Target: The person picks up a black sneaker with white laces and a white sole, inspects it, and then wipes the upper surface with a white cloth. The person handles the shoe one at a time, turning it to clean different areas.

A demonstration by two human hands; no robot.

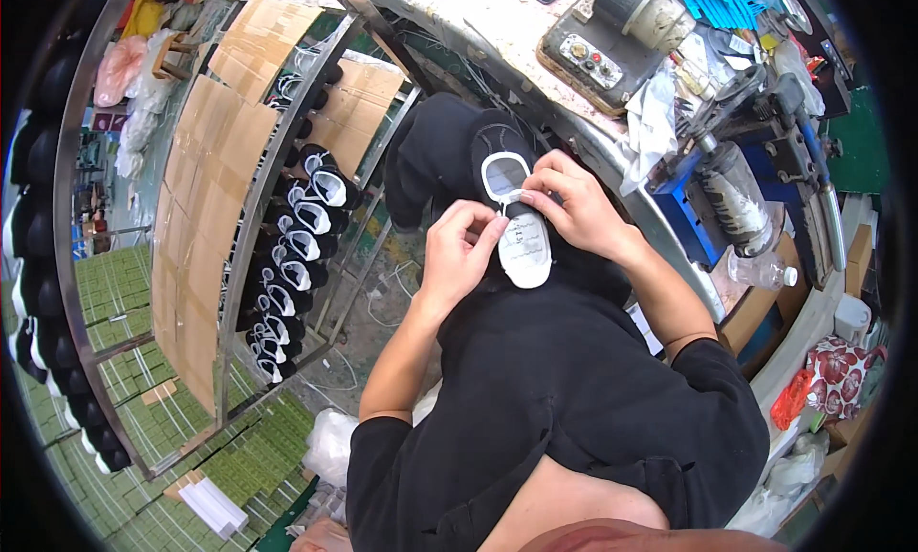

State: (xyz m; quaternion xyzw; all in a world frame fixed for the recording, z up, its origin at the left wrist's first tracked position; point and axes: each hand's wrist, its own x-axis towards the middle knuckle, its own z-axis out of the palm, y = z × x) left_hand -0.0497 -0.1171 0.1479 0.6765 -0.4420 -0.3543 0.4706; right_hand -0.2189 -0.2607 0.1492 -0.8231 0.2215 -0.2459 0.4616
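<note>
The left hand is drawn nearly closed, its thumb and forefinger tips brought together on a white strip at the heel end of the shoe. The right hand pinches the same strip from the other side, thumb against forefinger; its other fingers are curled loosely. The two sets of fingertips are near each other but apart.

The shoe, black with a white-edged opening, lies over the person's lap with its toe pointing away from the body. Just below the strip, nearer the body, is a white insole with faint dark marks, its rounded end toward the shirt. Whether it is joined to the shoe cannot be told.

To the left, a rack holds a row of similar shoes. To the right stands a bench bearing a machine.
</note>
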